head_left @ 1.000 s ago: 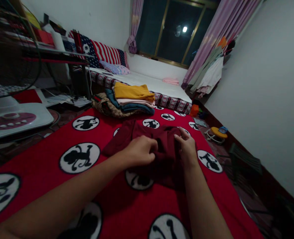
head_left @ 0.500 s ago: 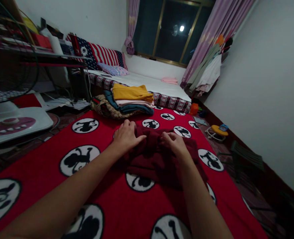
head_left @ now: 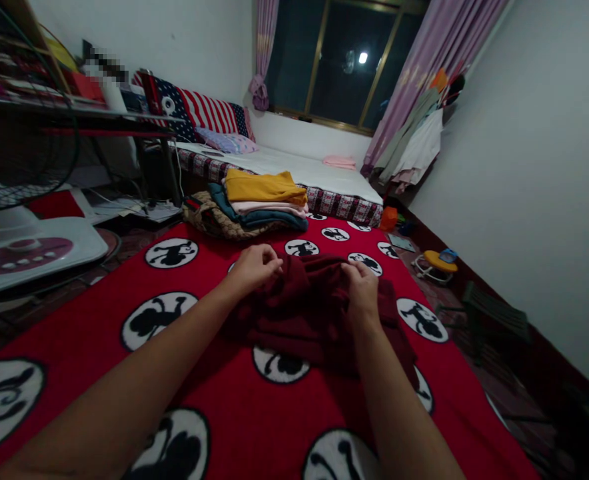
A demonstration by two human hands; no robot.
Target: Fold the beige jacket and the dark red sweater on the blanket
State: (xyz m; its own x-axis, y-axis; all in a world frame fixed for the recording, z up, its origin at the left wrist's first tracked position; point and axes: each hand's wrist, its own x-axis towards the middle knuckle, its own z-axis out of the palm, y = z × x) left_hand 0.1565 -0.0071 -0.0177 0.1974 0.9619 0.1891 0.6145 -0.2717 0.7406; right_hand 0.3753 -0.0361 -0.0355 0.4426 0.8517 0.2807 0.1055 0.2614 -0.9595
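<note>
A dark maroon garment (head_left: pixel 304 327) lies partly folded and rumpled on a red blanket (head_left: pixel 254 420) with black-and-white round figures. My left hand (head_left: pixel 257 268) pinches the garment's far left part, its fingers curled together. At the far right part my right hand (head_left: pixel 362 283) grips the cloth between thumb and fingers. Between the two hands the fabric is lifted slightly and creased. The exact kind of garment cannot be made out.
Beyond the hands sits a stack of folded clothes (head_left: pixel 264 190), mustard on top. Behind it stands a bed (head_left: pixel 284 160) with pillows. A fan (head_left: pixel 19 153) and a cluttered desk (head_left: pixel 89 110) are on the left. A yellow stool (head_left: pixel 438 261) and a dark chair (head_left: pixel 494 313) stand on the right.
My left hand has gone from spread fingers to a pinch. My right hand has shifted slightly right, and the garment's far edge is now drawn out wider between the hands.
</note>
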